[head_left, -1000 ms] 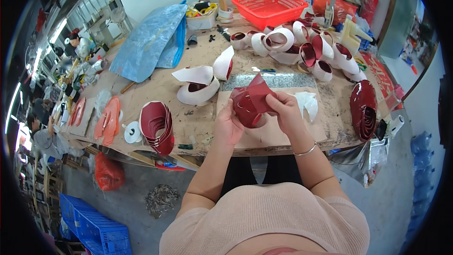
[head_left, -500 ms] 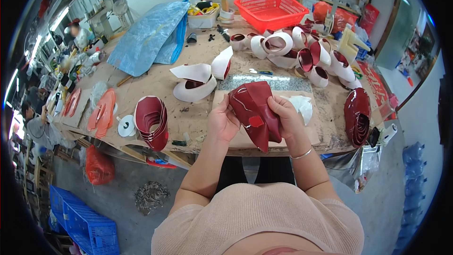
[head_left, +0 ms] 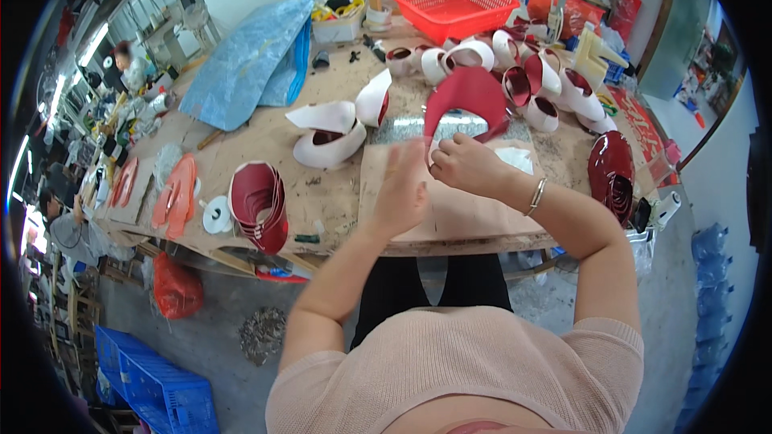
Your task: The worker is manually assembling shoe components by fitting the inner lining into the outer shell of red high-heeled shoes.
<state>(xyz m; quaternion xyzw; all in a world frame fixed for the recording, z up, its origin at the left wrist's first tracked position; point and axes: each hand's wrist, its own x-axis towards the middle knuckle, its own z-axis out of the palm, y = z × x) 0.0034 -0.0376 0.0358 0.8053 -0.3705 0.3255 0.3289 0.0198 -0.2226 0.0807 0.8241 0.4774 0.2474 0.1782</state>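
Observation:
A curved dark red shoe upper (head_left: 465,96) extends beyond my hands over the back of a grey speckled slab (head_left: 394,130), its smooth arched side facing me. My right hand (head_left: 470,165), wearing a bracelet at the wrist, has its fingers curled closed on the upper's lower left end. Beside it, my left hand (head_left: 400,193) is raised close to that same end; motion smears its fingers, so its grip is unclear. A crumpled white piece (head_left: 516,159) lies right of my right hand. White-lined shoe uppers (head_left: 328,149) sit left of the slab.
Several white-lined red uppers (head_left: 540,112) crowd the back right, before a red basket (head_left: 454,8). Nested dark red uppers stand at left (head_left: 259,205) and right (head_left: 611,167). A blue sheet (head_left: 245,64) covers the back left. A blue crate (head_left: 157,382) is on the floor.
The folded red upper has opened into an arch and moved away from me. My right hand has crossed leftward toward my left hand, which has let go of the upper's left side.

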